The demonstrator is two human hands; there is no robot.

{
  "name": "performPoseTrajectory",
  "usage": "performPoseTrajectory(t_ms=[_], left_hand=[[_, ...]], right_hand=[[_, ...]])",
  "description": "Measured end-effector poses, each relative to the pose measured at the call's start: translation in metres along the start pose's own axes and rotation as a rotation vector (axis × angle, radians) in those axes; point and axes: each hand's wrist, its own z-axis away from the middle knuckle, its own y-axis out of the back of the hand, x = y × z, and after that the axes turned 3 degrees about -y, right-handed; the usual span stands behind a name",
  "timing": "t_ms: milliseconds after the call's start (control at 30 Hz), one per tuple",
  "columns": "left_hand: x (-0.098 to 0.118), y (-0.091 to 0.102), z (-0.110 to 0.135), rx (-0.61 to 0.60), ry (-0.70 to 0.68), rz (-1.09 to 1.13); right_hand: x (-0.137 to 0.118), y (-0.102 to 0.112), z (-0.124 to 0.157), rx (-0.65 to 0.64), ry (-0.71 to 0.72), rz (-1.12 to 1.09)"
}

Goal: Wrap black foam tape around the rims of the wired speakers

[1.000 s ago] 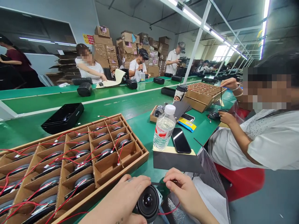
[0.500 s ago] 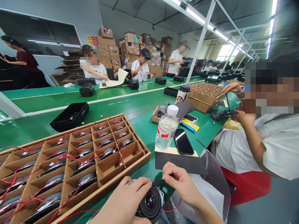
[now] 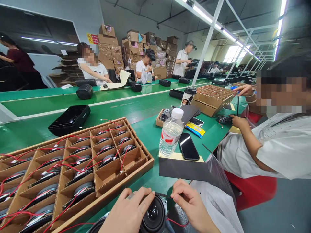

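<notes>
My left hand [image 3: 132, 207] wraps round a small round black loudspeaker [image 3: 153, 213] with a glossy domed centre, held low at the table's near edge. A thin black strip [image 3: 163, 194] spans from my left fingertips, along the speaker's upper rim, to my right hand. Thumb and fingers of my right hand [image 3: 188, 202] pinch that strip's right end. A red wire [image 3: 178, 223] trails from below the speaker. Part of another speaker [image 3: 98, 224] shows beside my left wrist, mostly hidden.
On the left lies a divided cardboard box [image 3: 143, 166] of wired speakers. Ahead are a water bottle [image 3: 171, 132], a phone [image 3: 189, 147] and a black sheet stack [image 3: 181, 167]. A co-worker [image 3: 245, 142] sits at right, handling a black strip. A black casing [image 3: 70, 119] lies beyond the box.
The black strip now shows stretched between my hands, my right hand slightly lower and farther right. The view has shifted slightly. The co-worker's lower hand has moved left.
</notes>
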Motion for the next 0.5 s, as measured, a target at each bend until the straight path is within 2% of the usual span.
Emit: performPoseTrajectory(t_ms=[267, 400, 500], left_hand=[[0.01, 0.008, -0.001, 0.061, -0.027, -0.166], [0.013, 0.012, -0.002, 0.005, -0.05, -0.229], [0.015, 0.01, -0.002, -0.023, -0.013, -0.293]], right_hand=[[-0.001, -0.005, 0.006, 0.04, 0.101, 0.096], [0.001, -0.007, 0.008, 0.047, 0.15, 0.138], [0.002, -0.008, 0.01, 0.052, 0.179, 0.164]])
